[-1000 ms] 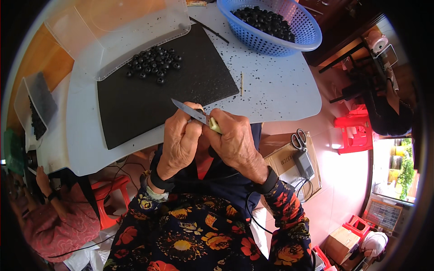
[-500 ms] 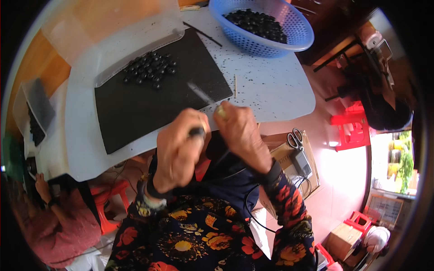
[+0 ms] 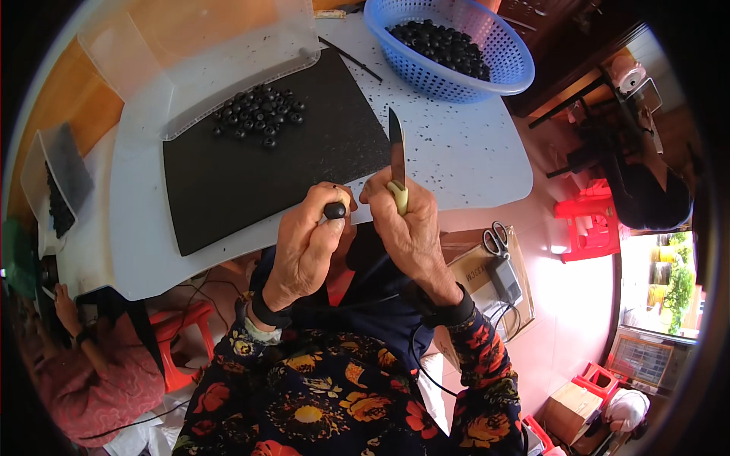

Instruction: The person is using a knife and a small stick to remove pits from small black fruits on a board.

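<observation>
My left hand [image 3: 306,239] is closed round a small black rounded piece [image 3: 334,210], whose smooth end shows between thumb and fingers. Just to its right, my right hand [image 3: 404,222] grips a knife [image 3: 397,148] by its pale yellow-green handle. The blade points up and away from me, apart from the piece. Both hands are above the near edge of the table, by a dark mat [image 3: 262,182]. On the mat's far part lies a pile of black bead-like pieces [image 3: 258,114], some showing a hole.
At the far right of the table stands a blue perforated basket [image 3: 494,76] holding more black pieces. A clear plastic bin [image 3: 228,110] lies beyond the mat. Dark crumbs dot the white tabletop [image 3: 464,156]. Scissors [image 3: 496,239] rest on a cardboard box; a co-worker [image 3: 106,380] is at the left.
The knife blade, blurred and slanting up-left over the mat before, now stands almost upright and sharp. My right hand has turned and shifted slightly right; my left hand still holds the black piece.
</observation>
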